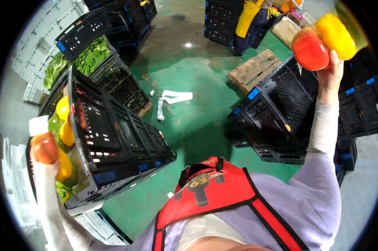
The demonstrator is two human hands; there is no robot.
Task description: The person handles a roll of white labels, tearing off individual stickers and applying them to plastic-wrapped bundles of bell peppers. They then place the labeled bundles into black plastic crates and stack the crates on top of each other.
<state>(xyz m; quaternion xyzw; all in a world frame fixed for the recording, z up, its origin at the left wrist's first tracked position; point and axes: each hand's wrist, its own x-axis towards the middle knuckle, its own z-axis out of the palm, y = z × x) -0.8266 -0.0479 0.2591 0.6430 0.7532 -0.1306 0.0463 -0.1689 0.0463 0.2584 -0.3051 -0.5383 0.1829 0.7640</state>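
My right hand (330,75) is raised at the upper right, gripping a pack of bell peppers. A red bell pepper (310,48) and a yellow bell pepper (336,36) show in it, under what looks like netting, with a blurred green shape behind. Black plastic crates (289,91) stand below this arm. At the far left, my left hand (47,164) holds a red bell pepper (44,149) with a white piece (38,125) above it. It is over a tall black crate (110,138) containing packed yellow bell peppers (63,108), with green and red ones among them.
Leafy greens (91,56) fill another crate stack at the upper left. White strips (176,96) lie on the green floor (201,125). A wooden pallet (255,70) rests at the right. Beyond stands a person in a yellow apron (248,18), beside stacked crates (218,22).
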